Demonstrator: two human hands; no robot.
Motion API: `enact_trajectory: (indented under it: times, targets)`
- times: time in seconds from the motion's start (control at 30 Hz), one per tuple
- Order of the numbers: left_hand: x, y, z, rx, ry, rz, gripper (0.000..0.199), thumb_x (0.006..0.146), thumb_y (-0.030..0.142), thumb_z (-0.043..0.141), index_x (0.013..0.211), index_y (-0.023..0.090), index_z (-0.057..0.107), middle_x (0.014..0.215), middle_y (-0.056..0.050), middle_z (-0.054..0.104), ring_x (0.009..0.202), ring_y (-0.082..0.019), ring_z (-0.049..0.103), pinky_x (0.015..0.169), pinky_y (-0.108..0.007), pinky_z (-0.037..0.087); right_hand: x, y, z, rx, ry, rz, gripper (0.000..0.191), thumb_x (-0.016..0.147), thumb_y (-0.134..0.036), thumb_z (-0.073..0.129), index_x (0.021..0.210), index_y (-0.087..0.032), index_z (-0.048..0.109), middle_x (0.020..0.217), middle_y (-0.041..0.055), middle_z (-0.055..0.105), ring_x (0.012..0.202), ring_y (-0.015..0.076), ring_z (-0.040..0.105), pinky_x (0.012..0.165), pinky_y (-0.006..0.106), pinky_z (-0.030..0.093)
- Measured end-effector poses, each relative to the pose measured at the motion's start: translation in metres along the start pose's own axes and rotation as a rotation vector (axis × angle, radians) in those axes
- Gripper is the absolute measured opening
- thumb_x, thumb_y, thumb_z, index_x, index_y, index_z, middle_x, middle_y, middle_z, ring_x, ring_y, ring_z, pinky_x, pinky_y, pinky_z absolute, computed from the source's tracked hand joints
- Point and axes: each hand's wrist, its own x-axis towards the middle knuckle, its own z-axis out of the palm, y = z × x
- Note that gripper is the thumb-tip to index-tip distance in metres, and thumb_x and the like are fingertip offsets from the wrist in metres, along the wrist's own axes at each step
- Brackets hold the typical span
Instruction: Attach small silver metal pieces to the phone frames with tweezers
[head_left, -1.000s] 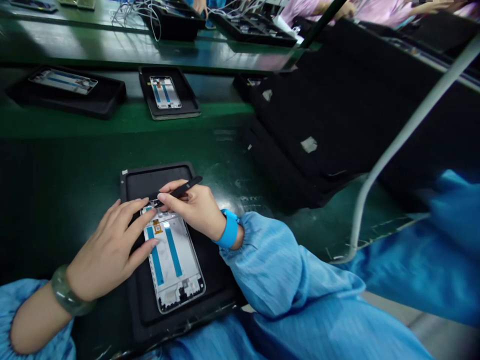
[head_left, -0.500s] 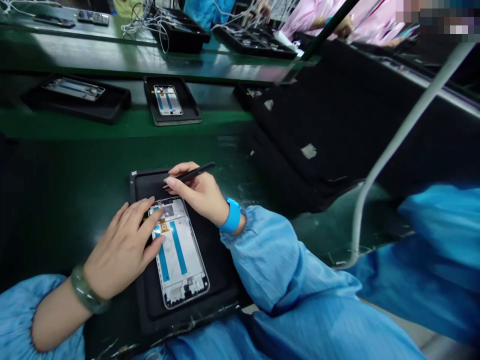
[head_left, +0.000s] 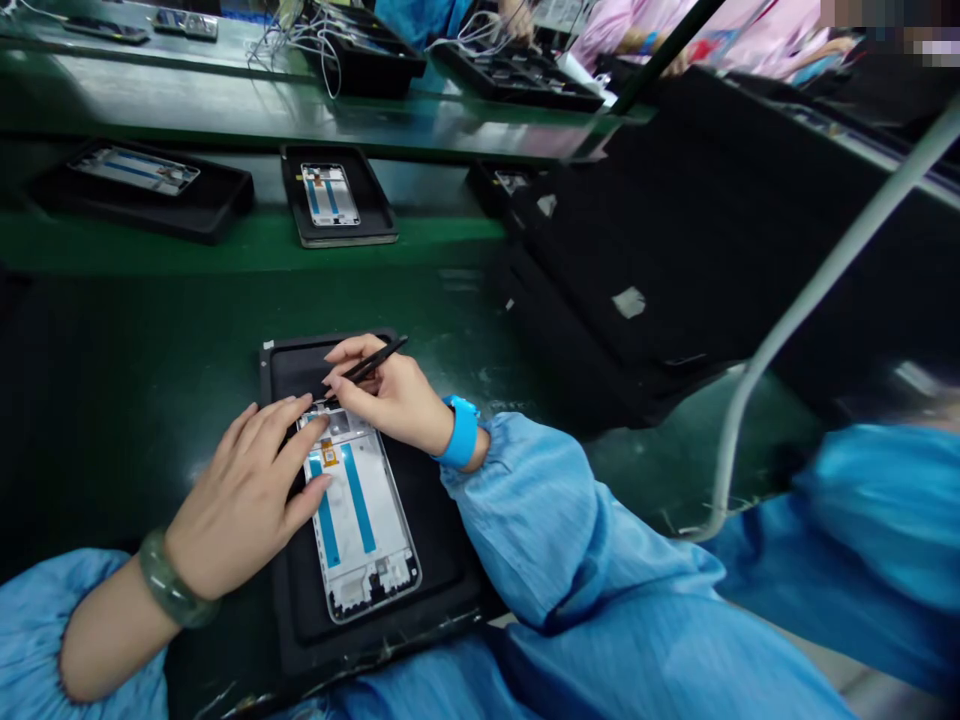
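A silver phone frame (head_left: 375, 510) with two blue strips and a small orange flex cable (head_left: 328, 455) lies in a black tray (head_left: 457, 560) before me. My left hand (head_left: 247, 490) rests on its left edge and upper left part, fingers spread and palm down. Black tweezers (head_left: 375, 358) are pinched in my right hand (head_left: 394, 400), which sits over the frame's top end. Their tips point down at the top edge near my left fingertips; whether they touch it I cannot tell.
Two more black trays, left (head_left: 225, 205) and centre (head_left: 382, 220), hold similar phone frames across the green table (head_left: 150, 310). Dark stacked trays (head_left: 600, 300) stand at right, near a pale curved tube (head_left: 787, 330). A neighbour's blue sleeve (head_left: 885, 510) is at far right.
My right hand has lowered slightly toward me and left, bringing the tweezers' tips from above the frame to its top edge. My left hand stays in place.
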Motion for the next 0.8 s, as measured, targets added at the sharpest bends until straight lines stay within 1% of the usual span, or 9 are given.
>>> enact_trajectory:
  times: [0.13, 0.3, 0.47, 0.57, 0.73, 0.8]
  targets:
    - [0.0000, -0.0001, -0.0002, -0.012, -0.006, -0.006, 0.044, 0.088, 0.040, 0.044, 0.127, 0.019, 0.044, 0.134, -0.012, 0.043, 0.123, -0.027, 0.041, 0.105, -0.049, 0.033, -0.0001, -0.0003, 0.0002, -0.047, -0.004, -0.048, 0.022, 0.078, -0.017, 0.054, 0.100, -0.018, 0.052, 0.085, 0.0006, 0.063, 0.080, 0.0124, 0.064, 0.072, 0.024, 0.052]
    - [0.0002, -0.0004, -0.0002, -0.033, 0.004, -0.011, 0.043, 0.088, 0.039, 0.044, 0.127, 0.019, 0.044, 0.133, -0.012, 0.044, 0.122, -0.028, 0.041, 0.103, -0.050, 0.034, -0.0003, -0.0023, 0.0004, -0.099, -0.015, -0.067, 0.022, 0.078, -0.016, 0.053, 0.100, -0.018, 0.053, 0.086, 0.0006, 0.063, 0.079, 0.0123, 0.064, 0.072, 0.024, 0.052]
    - [0.0009, -0.0001, -0.0011, -0.045, -0.006, -0.014, 0.043, 0.088, 0.040, 0.044, 0.126, 0.019, 0.045, 0.132, -0.012, 0.045, 0.122, -0.028, 0.042, 0.102, -0.051, 0.035, -0.0005, -0.0021, -0.0002, -0.142, -0.036, -0.144, 0.021, 0.079, -0.017, 0.051, 0.100, -0.018, 0.054, 0.088, 0.0011, 0.063, 0.079, 0.0124, 0.064, 0.074, 0.025, 0.052]
    - [0.0007, 0.0002, -0.0011, -0.033, -0.010, -0.017, 0.044, 0.088, 0.040, 0.043, 0.127, 0.018, 0.045, 0.134, -0.012, 0.044, 0.123, -0.028, 0.041, 0.103, -0.050, 0.034, -0.0007, -0.0020, 0.0008, -0.158, -0.041, -0.170, 0.021, 0.079, -0.015, 0.051, 0.100, -0.018, 0.053, 0.087, 0.0012, 0.063, 0.077, 0.0123, 0.064, 0.072, 0.024, 0.053]
    - [0.0002, -0.0001, 0.0005, -0.023, -0.020, -0.028, 0.046, 0.088, 0.041, 0.043, 0.129, 0.018, 0.043, 0.135, -0.011, 0.044, 0.124, -0.027, 0.040, 0.105, -0.049, 0.032, -0.0027, -0.0056, 0.0060, -0.297, -0.034, -0.241, 0.017, 0.083, -0.018, 0.049, 0.099, -0.019, 0.054, 0.098, 0.0038, 0.062, 0.088, 0.0138, 0.062, 0.081, 0.027, 0.051]
    - [0.0000, -0.0002, 0.0012, -0.038, -0.012, -0.033, 0.048, 0.088, 0.041, 0.042, 0.130, 0.017, 0.041, 0.135, -0.012, 0.044, 0.124, -0.027, 0.040, 0.106, -0.049, 0.032, -0.0029, -0.0059, 0.0066, -0.293, -0.037, -0.245, 0.017, 0.083, -0.018, 0.049, 0.099, -0.019, 0.054, 0.097, 0.0039, 0.062, 0.087, 0.0138, 0.062, 0.081, 0.028, 0.051]
